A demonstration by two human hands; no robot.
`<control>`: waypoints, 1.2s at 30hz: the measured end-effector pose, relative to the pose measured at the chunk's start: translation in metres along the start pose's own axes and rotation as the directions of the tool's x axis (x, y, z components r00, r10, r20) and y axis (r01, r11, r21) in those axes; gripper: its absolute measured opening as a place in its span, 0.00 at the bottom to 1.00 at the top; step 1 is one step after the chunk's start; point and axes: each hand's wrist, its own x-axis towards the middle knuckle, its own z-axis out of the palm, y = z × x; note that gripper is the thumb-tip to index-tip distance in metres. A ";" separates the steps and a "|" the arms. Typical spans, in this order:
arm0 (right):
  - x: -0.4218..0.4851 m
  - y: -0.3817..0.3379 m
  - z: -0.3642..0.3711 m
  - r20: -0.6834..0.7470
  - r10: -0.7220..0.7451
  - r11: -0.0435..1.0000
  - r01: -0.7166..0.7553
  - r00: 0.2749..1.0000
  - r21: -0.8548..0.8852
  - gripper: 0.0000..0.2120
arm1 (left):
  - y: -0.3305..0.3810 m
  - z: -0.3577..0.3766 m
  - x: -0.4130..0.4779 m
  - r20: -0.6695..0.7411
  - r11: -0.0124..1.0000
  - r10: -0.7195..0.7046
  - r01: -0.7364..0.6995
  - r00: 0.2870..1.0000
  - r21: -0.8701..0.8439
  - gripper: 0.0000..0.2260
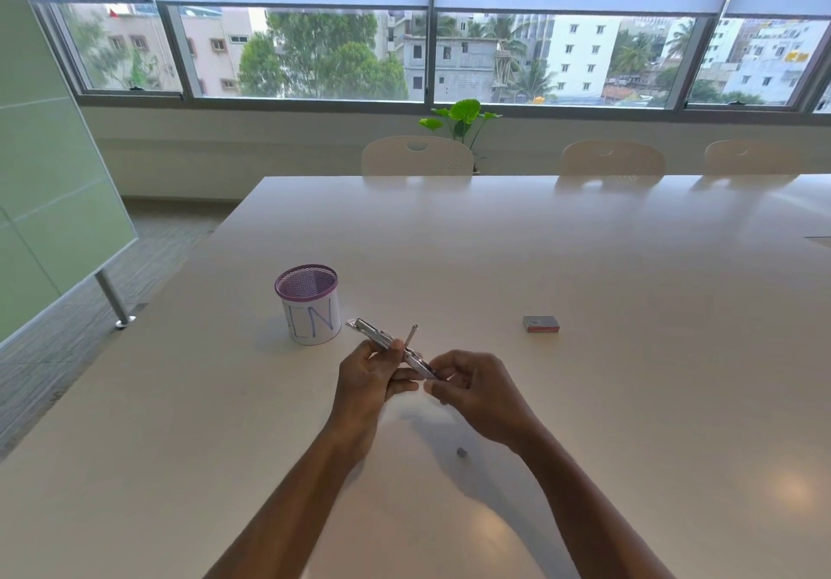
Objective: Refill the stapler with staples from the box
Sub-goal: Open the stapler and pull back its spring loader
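A small metal stapler [377, 335] is held above the white table [584, 263], its nose pointing up-left and a thin metal part sticking up from its middle. My left hand [373, 376] grips the stapler's body from below. My right hand [472, 387] pinches the stapler's near end with its fingertips. The staple box [541, 324], small, grey and red, lies closed on the table to the right, apart from both hands. A tiny grey piece [462, 452] lies on the table under my right wrist; what it is I cannot tell.
A purple mesh cup [307, 304] with a white paper label stands just left of the stapler. Cream chairs [417, 156] line the table's far side, with a potted plant [461, 117] behind. A green glass board [49, 183] on metal legs stands at the left.
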 end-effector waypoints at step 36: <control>0.008 0.019 -0.032 -0.085 -0.031 0.914 -0.006 0.996 -0.406 0.14 | 0.001 -0.061 0.026 0.340 0.540 0.189 -0.387 0.921 0.748 0.08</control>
